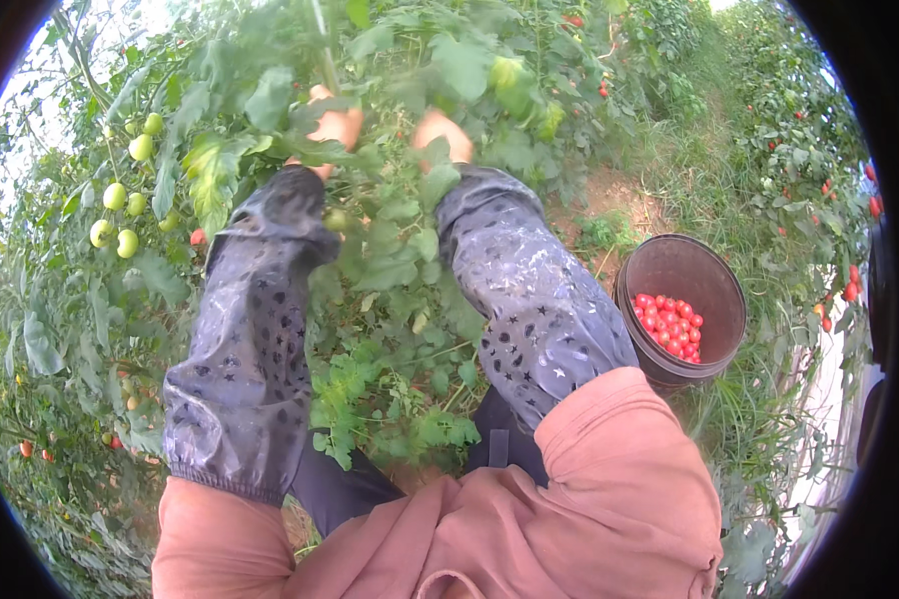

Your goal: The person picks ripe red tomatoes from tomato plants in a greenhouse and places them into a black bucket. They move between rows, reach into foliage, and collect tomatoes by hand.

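Both my hands reach into the tomato plants ahead of me. My left hand is among the leaves beside a pale upright stem or string, partly covered by foliage. To its right, my right hand is blurred, and leaves hide its fingers. Whether either hand holds anything cannot be made out. A single green tomato hangs just below my left hand. Dark, star-patterned sleeve covers run up both forearms. On my right stands a dark bucket with a heap of red cherry tomatoes in it.
Several green tomatoes hang in a cluster at left, with a red tomato near my left sleeve. Another row of tomato plants lines the right side. A grassy path runs between the rows.
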Motion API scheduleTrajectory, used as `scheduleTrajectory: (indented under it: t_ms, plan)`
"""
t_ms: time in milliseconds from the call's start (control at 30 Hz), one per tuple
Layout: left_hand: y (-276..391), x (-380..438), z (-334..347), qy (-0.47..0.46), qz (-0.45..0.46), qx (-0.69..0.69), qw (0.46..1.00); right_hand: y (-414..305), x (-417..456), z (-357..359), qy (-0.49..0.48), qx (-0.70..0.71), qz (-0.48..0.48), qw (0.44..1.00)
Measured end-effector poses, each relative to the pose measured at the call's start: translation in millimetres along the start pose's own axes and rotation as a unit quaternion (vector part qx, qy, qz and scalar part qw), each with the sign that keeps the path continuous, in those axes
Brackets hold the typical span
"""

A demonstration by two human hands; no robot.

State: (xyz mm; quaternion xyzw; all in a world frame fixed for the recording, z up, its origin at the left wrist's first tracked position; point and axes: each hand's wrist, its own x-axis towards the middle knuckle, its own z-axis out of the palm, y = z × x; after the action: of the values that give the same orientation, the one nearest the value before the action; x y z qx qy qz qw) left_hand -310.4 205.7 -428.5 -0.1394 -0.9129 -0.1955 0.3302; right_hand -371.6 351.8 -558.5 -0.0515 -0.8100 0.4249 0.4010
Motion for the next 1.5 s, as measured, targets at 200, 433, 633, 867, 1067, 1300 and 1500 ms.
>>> scheduleTrajectory:
  t_ms: [200,433,633,867,1067,1300,1500]
  plan:
    - [-13.1,6.8,-18.7,-0.075,0.020,0.070,0.995,126.3,-109.2,-120.8,-0.050,-0.218,0.130,0.966]
    - [6.1,-49.5,-84.5,-0.017,0.372,0.285,0.883,260.8,-398.5,-216.7,-0.462,-0.314,-0.066,0.827]
    - [83.3,-146.9,-46.4,-0.302,0.400,-0.016,0.865,219.8,-419.7,-273.1,-0.585,-0.117,0.442,0.670]
    - [74.1,-179.0,67.6,-0.431,0.359,-0.053,0.826,112.3,-200.3,-176.0,-0.258,-0.150,-0.021,0.954]
    - [16.3,-119.8,120.3,-0.255,0.346,0.154,0.890,160.1,-154.6,-8.3,-0.204,0.178,0.091,0.958]
    - [-120.7,-115.3,102.6,-0.333,0.283,-0.103,0.894,139.2,-180.5,49.6,-0.287,0.640,0.338,0.628]
    - [-95.7,-136.6,11.8,-0.344,0.255,-0.043,0.903,135.0,-195.7,20.1,-0.128,0.335,0.205,0.911]
